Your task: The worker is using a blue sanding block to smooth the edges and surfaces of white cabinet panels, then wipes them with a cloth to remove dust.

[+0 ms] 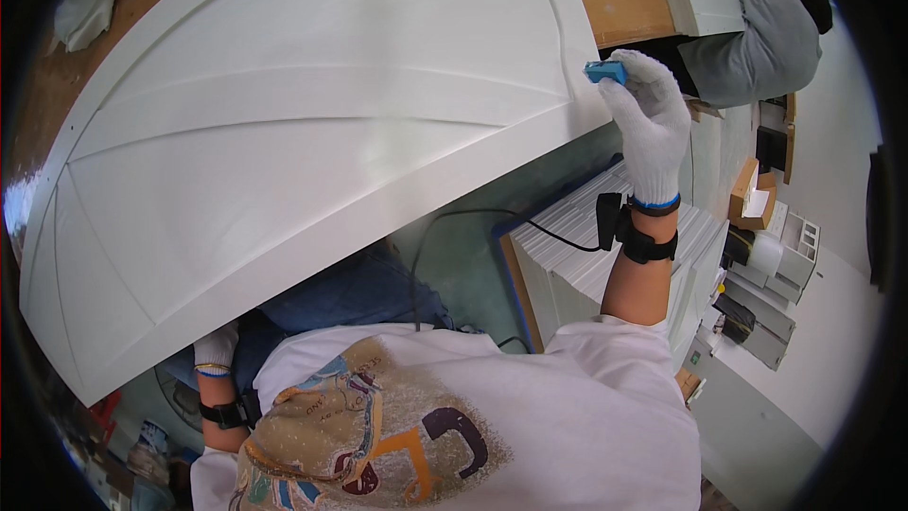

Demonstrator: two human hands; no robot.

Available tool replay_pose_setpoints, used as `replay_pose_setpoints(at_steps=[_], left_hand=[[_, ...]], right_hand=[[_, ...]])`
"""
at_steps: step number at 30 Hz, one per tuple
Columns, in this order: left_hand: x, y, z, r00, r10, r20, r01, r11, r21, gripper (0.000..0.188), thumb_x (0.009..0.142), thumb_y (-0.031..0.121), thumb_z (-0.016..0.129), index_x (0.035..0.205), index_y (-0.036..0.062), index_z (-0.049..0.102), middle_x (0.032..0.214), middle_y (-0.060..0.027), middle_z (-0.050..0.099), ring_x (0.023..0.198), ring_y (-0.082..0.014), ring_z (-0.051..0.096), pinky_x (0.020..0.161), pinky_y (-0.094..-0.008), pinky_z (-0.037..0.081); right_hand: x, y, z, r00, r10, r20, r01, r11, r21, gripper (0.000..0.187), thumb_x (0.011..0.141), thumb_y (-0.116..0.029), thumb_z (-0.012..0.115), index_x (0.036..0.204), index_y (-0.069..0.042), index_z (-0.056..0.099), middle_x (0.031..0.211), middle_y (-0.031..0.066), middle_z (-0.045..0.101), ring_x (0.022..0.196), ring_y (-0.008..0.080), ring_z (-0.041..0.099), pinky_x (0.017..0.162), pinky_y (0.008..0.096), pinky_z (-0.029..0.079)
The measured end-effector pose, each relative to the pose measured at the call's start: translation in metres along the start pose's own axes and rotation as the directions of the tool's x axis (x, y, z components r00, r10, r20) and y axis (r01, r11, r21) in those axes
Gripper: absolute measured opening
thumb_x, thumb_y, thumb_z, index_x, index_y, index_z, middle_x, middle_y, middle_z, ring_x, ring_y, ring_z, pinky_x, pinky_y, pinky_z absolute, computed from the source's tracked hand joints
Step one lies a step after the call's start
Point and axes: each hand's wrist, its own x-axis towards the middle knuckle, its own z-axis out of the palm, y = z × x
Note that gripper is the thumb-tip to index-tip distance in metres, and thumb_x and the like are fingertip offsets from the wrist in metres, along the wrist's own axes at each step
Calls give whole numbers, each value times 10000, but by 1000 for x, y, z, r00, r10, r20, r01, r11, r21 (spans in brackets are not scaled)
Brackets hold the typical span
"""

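A large white panel [312, 95] with raised framing lies in front of me on a brown work surface. My right hand [653, 118], in a white knit glove, is raised near the panel's right end. Its thumb and fingers pinch a small blue block [605, 71], which is close to the panel's edge; whether it touches cannot be told. My left hand [217, 344], also gloved, is low by the panel's near edge at the left. Its fingers are hidden there.
A stack of white boards [586, 237] stands right of me, below the panel's edge. A black cable [454, 213] runs from my right wrist strap. A co-worker in grey [757, 57] works at another white panel, far right. An opened cardboard box [750, 197] is beyond the stack.
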Motion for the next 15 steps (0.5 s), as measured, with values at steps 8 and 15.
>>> replay_pose_setpoints(at_steps=[8,15], left_hand=[[-5,-1,-1,999,42,-3,-42,999,15,581,876,513,493,1272,94,427,1266,-106,476,1154,-281,470,928,-426,439],[-3,2,8,999,-3,-51,2,1000,-13,554,897,509,446,1264,94,433,1266,-104,473,1147,-286,467,913,-429,439]], right_hand=[[8,-10,-9,980,-17,200,70,963,-261,230,754,-13,674,979,-8,627,905,54,637,788,107,591,734,235,481],[-1,-7,-11,963,-86,257,176,920,-351,207,721,3,672,923,-22,629,852,57,629,740,121,594,689,238,486]])
